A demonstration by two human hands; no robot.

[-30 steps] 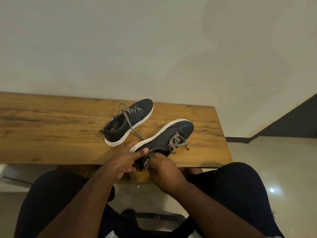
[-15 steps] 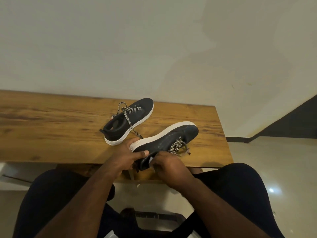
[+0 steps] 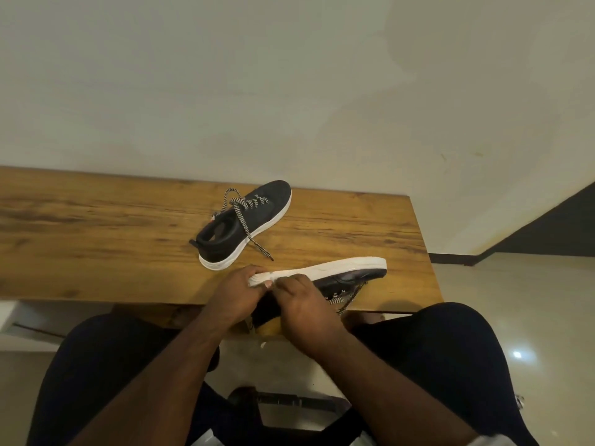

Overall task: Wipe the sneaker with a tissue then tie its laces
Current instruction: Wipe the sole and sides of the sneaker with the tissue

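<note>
In the head view, a black sneaker [image 3: 335,275] is being held tipped onto its side at the near edge of the wooden worktop [image 3: 96,239], its white sole turned up and away and its toe pointing right. The heel end is being gripped by the left hand [image 3: 235,297], fingers curled over the sole's rim, while the right hand [image 3: 302,304] is being kept clamped on the upper just beside it (the thumbs are nearly touching). The sneaker's collar is being hidden by both hands. Its speckled laces [image 3: 346,299] are hanging loose over the worktop's edge. A second sneaker [image 3: 244,226] is standing upright farther back, laces untied. Dark-clad knees are framing the scene below.
</note>
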